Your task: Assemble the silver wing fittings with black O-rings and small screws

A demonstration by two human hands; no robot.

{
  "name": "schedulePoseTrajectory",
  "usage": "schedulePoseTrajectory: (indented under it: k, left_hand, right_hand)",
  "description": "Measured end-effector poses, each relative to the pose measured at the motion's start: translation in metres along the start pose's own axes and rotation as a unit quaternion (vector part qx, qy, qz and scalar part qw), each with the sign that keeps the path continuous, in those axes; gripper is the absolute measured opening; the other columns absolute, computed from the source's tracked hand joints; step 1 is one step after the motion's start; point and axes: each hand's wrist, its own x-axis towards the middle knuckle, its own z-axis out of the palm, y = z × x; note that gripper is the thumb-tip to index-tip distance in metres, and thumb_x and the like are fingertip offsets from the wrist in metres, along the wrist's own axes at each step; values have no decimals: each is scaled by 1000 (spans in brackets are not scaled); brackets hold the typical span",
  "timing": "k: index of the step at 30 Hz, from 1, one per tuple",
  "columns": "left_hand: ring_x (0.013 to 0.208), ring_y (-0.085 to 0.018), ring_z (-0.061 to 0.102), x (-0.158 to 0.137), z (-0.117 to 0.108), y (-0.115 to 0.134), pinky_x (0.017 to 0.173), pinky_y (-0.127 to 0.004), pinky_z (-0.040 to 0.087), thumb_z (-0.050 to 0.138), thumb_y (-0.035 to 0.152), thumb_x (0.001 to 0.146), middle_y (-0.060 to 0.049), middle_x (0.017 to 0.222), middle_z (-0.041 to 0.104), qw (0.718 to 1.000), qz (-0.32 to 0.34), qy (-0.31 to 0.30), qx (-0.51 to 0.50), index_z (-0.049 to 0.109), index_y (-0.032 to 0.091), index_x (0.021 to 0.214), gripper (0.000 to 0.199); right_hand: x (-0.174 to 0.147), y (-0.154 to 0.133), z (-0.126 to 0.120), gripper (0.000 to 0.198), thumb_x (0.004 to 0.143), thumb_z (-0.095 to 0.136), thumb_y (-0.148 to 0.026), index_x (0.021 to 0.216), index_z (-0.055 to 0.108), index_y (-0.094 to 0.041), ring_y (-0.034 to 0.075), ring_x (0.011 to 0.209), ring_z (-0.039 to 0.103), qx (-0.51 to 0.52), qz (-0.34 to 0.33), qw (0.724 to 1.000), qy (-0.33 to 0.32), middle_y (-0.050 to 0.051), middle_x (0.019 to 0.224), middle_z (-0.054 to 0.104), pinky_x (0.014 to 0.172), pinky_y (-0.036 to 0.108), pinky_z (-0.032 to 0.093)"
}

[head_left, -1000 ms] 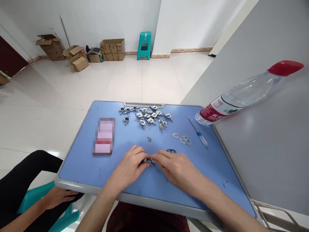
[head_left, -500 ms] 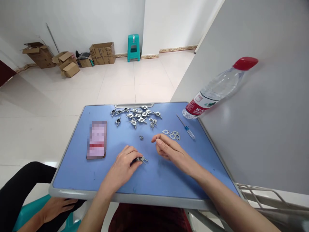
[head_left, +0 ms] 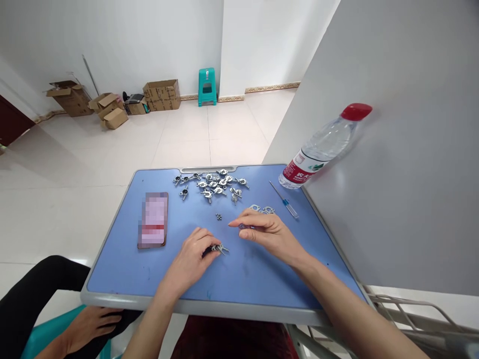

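My left hand (head_left: 194,252) is closed on a small metal flanged fitting (head_left: 220,248), its prongs pointing right, low over the table. To the right, my right hand (head_left: 267,232) hovers with thumb and fingers curled around a small, purplish, translucent thing (head_left: 243,226), mostly hidden by the fingers. Between and beyond the hands lies a tiny cluster of metal nuts (head_left: 219,217). Flat metal gaskets (head_left: 268,210) lie just behind my right hand, which partly covers them. Several more metal fittings (head_left: 219,183) form a loose pile near the table's far edge.
The blue table (head_left: 179,286) also bears a phone (head_left: 155,219) at left, a screwdriver (head_left: 287,203) and a water bottle (head_left: 318,152) at right, beside a grey panel (head_left: 404,189). Another person's hand (head_left: 88,324) rests at lower left. Cartons (head_left: 161,94) and a stool (head_left: 207,86) stand beyond.
My right hand has turned and its thumb and fingertips have parted, showing the purplish thing between them. My left hand keeps its hold on the fitting. The view has tilted up slightly.
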Motion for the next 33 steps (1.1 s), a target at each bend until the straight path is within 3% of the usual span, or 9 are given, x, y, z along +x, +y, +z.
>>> schedulePoseTrajectory:
  k: [8, 14, 20, 33]
  left_hand:
    - [93, -18, 54, 0, 0, 1, 80, -31, 47, 58, 11, 90, -1, 94, 62, 1000, 9, -7, 11, 63, 20, 99, 14]
    - [92, -17, 54, 1, 1, -1, 79, -29, 46, 60, 9, 89, 0, 93, 63, 1000, 12, -5, 16, 64, 20, 99, 15]
    - [92, -18, 55, 1, 1, -1, 79, -30, 47, 59, 11, 90, -1, 93, 63, 1000, 13, -4, 17, 64, 21, 99, 14]
    - [93, -19, 54, 1, 1, 0, 79, -32, 47, 56, 14, 92, -2, 94, 63, 1000, 10, -7, 8, 64, 21, 100, 14]
  right_hand:
    - [-4, -6, 4, 17, 84, 68, -44, 92, 78, -33, 15, 75, 54, -80, -75, 992, 54, 1, 78, 58, 70, 29, 46]
    - [-4, -4, 9, 17, 86, 65, -38, 87, 74, -24, 11, 60, 54, -30, -36, 998, 52, 2, 81, 61, 53, 24, 46]
    - [-3, 4, 18, 18, 94, 51, -30, 84, 63, -20, 11, 55, 59, -50, -10, 998, 37, -1, 71, 61, 58, 25, 48]
    - [-3, 5, 20, 20, 97, 44, -30, 89, 60, -20, 12, 61, 59, -124, -55, 991, -5, 0, 74, 63, 61, 25, 48]
